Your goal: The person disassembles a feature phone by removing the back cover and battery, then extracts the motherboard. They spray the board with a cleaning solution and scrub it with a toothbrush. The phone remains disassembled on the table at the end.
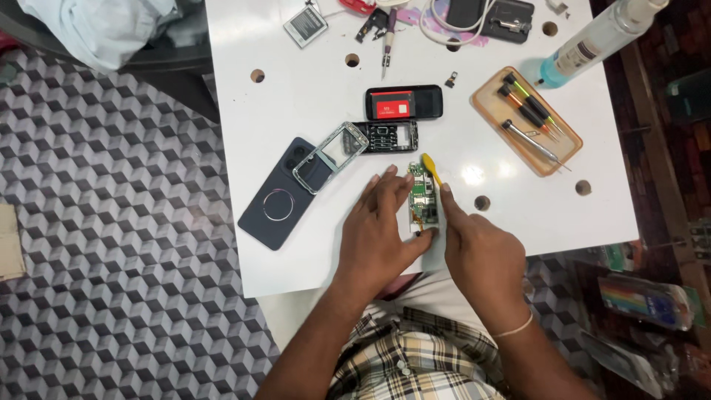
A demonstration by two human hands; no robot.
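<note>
White table (311, 244) with round holes, over a cube-patterned floor (111, 222). Largest loose item: dark smartphone (278, 204), face down, left of the hands. A silver bezel frame (329, 157) lies tilted across its upper corner. Just right of that, a keypad housing (385, 137); above it, a black rear shell with a red battery (404, 102). To the right, a wooden tray (489, 100) carrying several screwdrivers (529, 111); a clear spray bottle (600, 37) lies beyond it. Along the far edge: a loose battery (305, 24), a cable, small parts, too cluttered to sort.

The work piece is a small circuit board (421, 194) from the stripped handset, lying flat on the table near the front edge, between both hands.

Left hand (378, 233): fingers spread and laid flat, fingertips resting at the board's left edge, thumb at its near end. Steadying, not pinching.

Right hand (481, 252): fingers drawn together around a yellow pry tool (431, 169), whose tip pokes out past the board's far right corner. Exact grip hidden by the hand.

Judged step: handset already opened, the board out and being worked at its right edge with the tool. Any further prying would call for light, shallow leverage while the left hand keeps the board from sliding; too much force could crack it or lift a component.
</note>
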